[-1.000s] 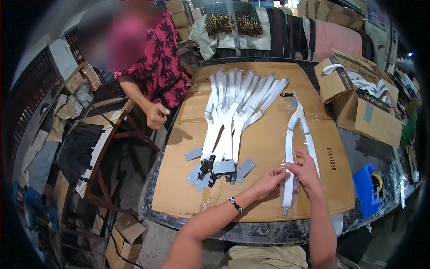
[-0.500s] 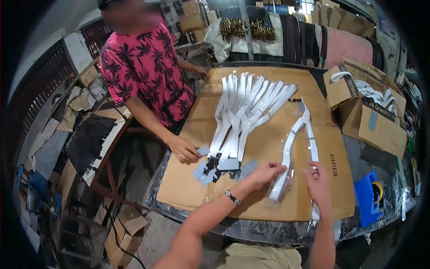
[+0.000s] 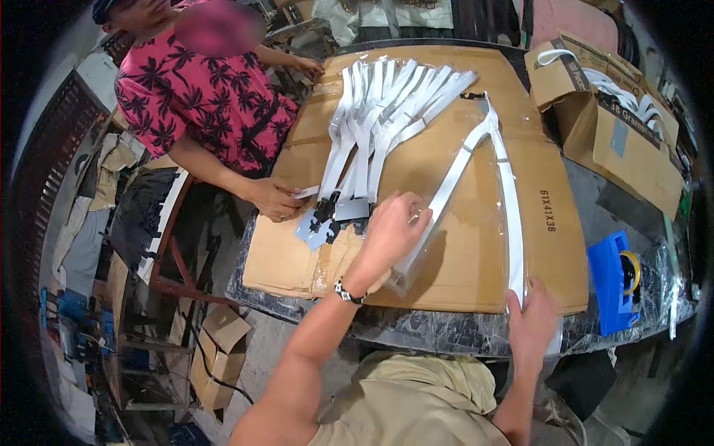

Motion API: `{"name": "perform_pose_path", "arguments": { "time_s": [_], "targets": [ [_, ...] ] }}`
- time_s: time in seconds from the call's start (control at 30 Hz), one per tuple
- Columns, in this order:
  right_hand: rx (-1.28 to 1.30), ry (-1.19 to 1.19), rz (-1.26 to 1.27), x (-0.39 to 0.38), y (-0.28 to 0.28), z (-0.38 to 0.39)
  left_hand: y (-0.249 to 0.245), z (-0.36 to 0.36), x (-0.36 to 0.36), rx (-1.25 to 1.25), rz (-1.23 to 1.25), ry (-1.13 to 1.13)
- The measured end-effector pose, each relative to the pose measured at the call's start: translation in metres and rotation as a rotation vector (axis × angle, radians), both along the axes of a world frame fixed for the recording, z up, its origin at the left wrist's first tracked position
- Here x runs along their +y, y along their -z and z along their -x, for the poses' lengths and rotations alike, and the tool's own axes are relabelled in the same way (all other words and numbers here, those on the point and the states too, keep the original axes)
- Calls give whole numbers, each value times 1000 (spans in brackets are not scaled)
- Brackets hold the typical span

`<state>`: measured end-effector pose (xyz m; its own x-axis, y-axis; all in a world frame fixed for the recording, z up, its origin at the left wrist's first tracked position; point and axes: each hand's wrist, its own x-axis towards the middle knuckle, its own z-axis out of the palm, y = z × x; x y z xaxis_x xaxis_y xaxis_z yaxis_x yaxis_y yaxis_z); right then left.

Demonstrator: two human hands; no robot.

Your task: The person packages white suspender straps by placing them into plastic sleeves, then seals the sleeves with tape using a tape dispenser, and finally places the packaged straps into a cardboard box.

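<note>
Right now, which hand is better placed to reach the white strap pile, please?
Left: left hand lies beside the fanned white strap pile; right hand rests apart, where the brown cardboard ends.

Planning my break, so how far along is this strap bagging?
Done: a fanned pile of bagged straps lies on the cardboard. In hand: left hand grips and right hand touches one strap in clear film. Left: more straps wait in the box.
</note>
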<state>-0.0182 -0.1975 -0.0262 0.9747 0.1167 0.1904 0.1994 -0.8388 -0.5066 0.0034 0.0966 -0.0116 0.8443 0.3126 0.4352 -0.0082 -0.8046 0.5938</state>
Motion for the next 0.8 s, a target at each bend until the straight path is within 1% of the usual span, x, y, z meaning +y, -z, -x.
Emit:
{"name": "perform_pose_path", "arguments": {
  "time_s": [0.03,0.13,0.17,0.2,0.27,0.3,0.33,0.4,0.43,0.47,0.53,0.57,0.67,0.7,0.8],
  "targets": [
    [111,16,-71,2,-4,-2,-8,8,-11,77,1,13],
    [325,-36,-598,-2,1,-13,-4,19,-48,164,307,217],
    [387,-69,-760,-5,-5,-13,5,18,-63,34,154,203],
    [432,-93,-918,-2,-18,-13,2,17,-78,135,245,219],
    [383,-112,-1036,-2,-25,-14,-20,13,-101,340,405,261],
    [390,-95,-1098,-2,-27,-14,9,-1,-102,568,701,402],
    [393,-87,-1162,-2,-30,-13,4,-6,-113,663,1011,479],
    [431,-79,-1247,-5,-30,-8,-8,-10,-126,797,1183,464],
    [439,-59,-1284,-6,-27,-3,-3,-16,-130,851,1014,448],
    [449,-40,-1322,-8,-25,3,2,-17,-134,788,1181,504],
    [538,2,-1290,-15,-26,23,14,-16,-141,650,1523,590],
    [589,23,-1273,-18,-25,33,25,-18,-138,627,1602,642],
    [869,-85,-1207,-37,-19,67,23,-15,-136,593,1556,591],
    [913,-75,-1176,-39,-26,78,25,-14,-135,592,1554,584],
    [760,-31,-1025,-40,-37,104,30,-12,-136,630,1595,558]
  ]
}}
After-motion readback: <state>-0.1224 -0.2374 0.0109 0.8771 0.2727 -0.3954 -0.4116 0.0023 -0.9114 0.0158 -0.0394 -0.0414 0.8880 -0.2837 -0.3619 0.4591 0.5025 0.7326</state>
